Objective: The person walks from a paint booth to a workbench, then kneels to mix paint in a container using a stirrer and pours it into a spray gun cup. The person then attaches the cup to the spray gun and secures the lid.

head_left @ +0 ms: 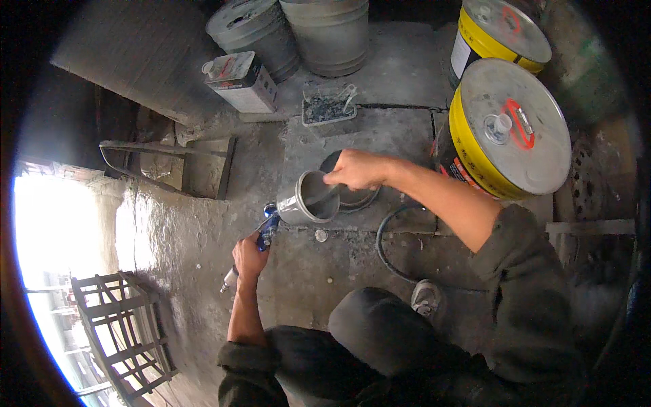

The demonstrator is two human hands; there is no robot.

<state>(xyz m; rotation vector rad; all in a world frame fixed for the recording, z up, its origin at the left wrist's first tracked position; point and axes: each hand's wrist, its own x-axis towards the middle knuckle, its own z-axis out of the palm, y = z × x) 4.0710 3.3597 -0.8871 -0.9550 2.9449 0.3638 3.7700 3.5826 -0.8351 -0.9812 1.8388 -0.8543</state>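
My left hand [249, 258] is wrapped round the handle of a blue spray gun [269, 230]. At the gun's upper end sits an open grey cup [290, 209], tilted so that its mouth faces up and to the right. Fingers of my right hand [358, 169] are closed in a pinch at the cup's rim, partly over its mouth. Something thin and grey seems to run from them into the cup, but I cannot make out what it is. Behind the cup and my right hand lies a dark round opening or container [331, 161], mostly hidden.
Two yellow-banded drums [542, 136] stand at the right. Grey metal drums [325, 41], a rectangular can [247, 91] and a stained tray [329, 122] are at the back. A dark hose [381, 244] curves over the floor. A slatted crate [125, 332] stands at left.
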